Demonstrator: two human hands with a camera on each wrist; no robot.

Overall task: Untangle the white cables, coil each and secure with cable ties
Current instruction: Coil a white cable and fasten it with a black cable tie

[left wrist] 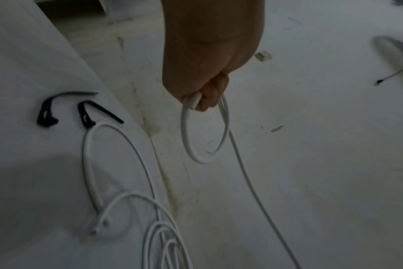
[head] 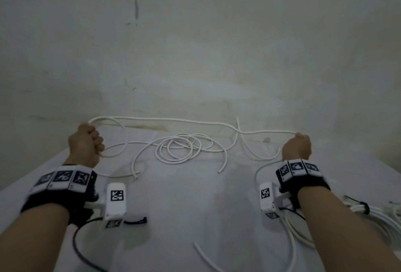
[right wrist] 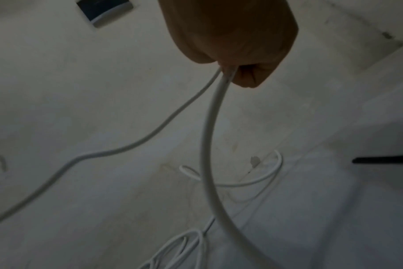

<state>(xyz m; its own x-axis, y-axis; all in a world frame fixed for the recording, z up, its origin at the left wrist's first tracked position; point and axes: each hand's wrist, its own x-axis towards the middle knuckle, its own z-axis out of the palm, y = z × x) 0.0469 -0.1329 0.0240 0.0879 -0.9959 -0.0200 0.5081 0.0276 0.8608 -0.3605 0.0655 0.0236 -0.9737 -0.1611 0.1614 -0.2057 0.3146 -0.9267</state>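
Observation:
A white cable (head: 173, 120) stretches in the air between both hands above a white table (head: 178, 206). My left hand (head: 86, 141) is fisted round one end, where a loop (left wrist: 205, 132) hangs from the fingers. At the right, my right hand (head: 297, 145) grips the cable's other part (right wrist: 209, 138), with two strands leaving the fist. A loose tangle of white cable (head: 184, 148) lies on the table between the hands, its cut ends (head: 220, 172) pointing toward me. Two black cable ties (left wrist: 46, 112) lie on the table in the left wrist view.
A coiled white cable bound with a black tie (head: 364, 208) lies at the table's right edge. One black tie (head: 135, 220) lies near my left wrist. Another white strand (head: 204, 254) crosses the near table. A stained pale wall (head: 195, 54) stands right behind the table.

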